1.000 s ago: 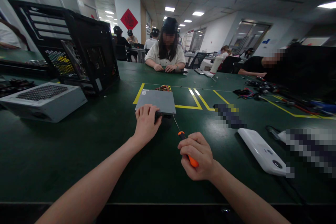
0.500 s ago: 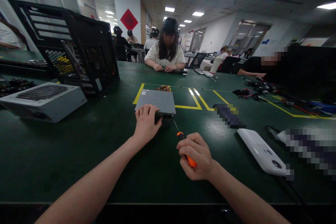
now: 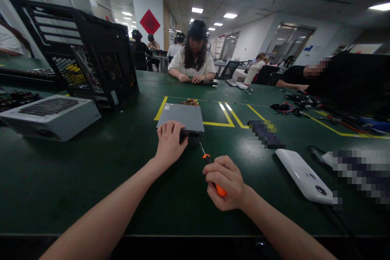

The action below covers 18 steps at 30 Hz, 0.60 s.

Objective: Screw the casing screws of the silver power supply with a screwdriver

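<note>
A grey metal computer power supply [image 3: 183,115] lies in front of me, its bundle of coloured wires [image 3: 189,102] at the far side. My left hand [image 3: 170,140] grips its near left part, fingers on top and thumb at the near face. In my right hand [image 3: 227,183] is a screwdriver [image 3: 208,160] with an orange and black handle, my fingers wrapped round it. Its thin shaft points up and left toward the near face of the power supply. Whether the tip touches anything cannot be made out.
At the left stand a black computer case [image 3: 88,53] and a larger power supply [image 3: 50,118]. A white oblong device [image 3: 304,174] and a dark blurred item [image 3: 265,133] lie at the right, with cables [image 3: 304,101] beyond. Another person [image 3: 195,59] sits across the green table [image 3: 146,215].
My right hand and the screwdriver have shifted slightly left and down, so the tip sits lower by the near face. My left hand and the power supply have stayed put.
</note>
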Each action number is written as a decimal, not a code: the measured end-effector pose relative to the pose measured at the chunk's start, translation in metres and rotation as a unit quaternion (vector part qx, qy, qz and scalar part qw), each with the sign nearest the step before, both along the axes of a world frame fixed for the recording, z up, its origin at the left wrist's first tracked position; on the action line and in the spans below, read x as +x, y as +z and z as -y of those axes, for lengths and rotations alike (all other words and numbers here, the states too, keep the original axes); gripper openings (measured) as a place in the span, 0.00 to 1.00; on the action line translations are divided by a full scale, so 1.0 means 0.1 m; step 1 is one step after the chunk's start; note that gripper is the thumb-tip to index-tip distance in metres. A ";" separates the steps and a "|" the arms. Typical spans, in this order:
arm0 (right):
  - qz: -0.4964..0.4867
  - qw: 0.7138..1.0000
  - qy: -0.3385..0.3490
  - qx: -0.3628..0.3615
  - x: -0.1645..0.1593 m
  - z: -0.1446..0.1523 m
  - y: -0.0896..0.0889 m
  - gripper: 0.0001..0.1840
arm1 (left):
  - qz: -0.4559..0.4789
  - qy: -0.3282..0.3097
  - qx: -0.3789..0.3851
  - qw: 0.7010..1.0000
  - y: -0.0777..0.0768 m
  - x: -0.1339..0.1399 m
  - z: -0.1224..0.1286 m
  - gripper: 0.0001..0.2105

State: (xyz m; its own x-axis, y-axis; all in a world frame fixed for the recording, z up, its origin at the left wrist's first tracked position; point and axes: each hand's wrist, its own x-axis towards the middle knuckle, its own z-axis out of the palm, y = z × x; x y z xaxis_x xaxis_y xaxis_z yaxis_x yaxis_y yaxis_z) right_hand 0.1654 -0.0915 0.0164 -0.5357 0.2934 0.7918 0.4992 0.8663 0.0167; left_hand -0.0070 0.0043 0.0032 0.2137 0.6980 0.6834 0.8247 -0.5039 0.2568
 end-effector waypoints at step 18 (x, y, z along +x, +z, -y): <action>0.050 0.998 -0.002 -0.033 -0.06 -0.02 -0.03 0.07 | -0.003 -0.001 0.002 1.000 0.01 0.01 0.00 0.14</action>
